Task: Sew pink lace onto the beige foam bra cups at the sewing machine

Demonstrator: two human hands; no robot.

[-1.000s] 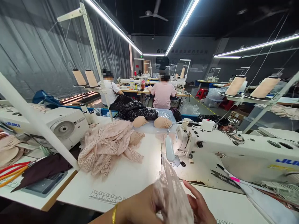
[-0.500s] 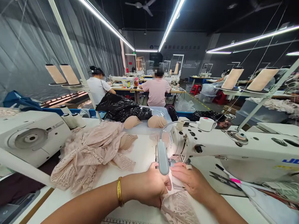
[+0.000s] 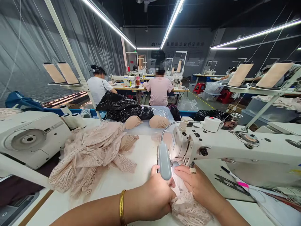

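Note:
Under the head of the white sewing machine (image 3: 211, 141) lies a piece of beige lace fabric (image 3: 190, 208), bunched toward me at its near end. My left hand (image 3: 157, 196), with a gold bangle at the wrist, is closed on this fabric left of the needle area. A grey lamp head (image 3: 165, 161) hides part of its fingers. My right hand (image 3: 196, 182) lies on the fabric's right side, fingers stretched out toward the presser foot, which is mostly hidden. Left of my hands rests a heap of beige lace (image 3: 94, 153) beside stacked beige cups (image 3: 129, 142).
Black scissors (image 3: 231, 183) and a pink-and-white tool (image 3: 242, 183) lie right of my right hand. More cup stacks (image 3: 160, 121) sit on a clear plastic bin (image 3: 170, 114). Another machine (image 3: 33, 138) stands at left. Two people sit at machines ahead.
The lace's near end has shifted right and is more bunched. My left hand has moved slightly right with it; my right hand stays flat by the presser foot. The view has shifted slightly.

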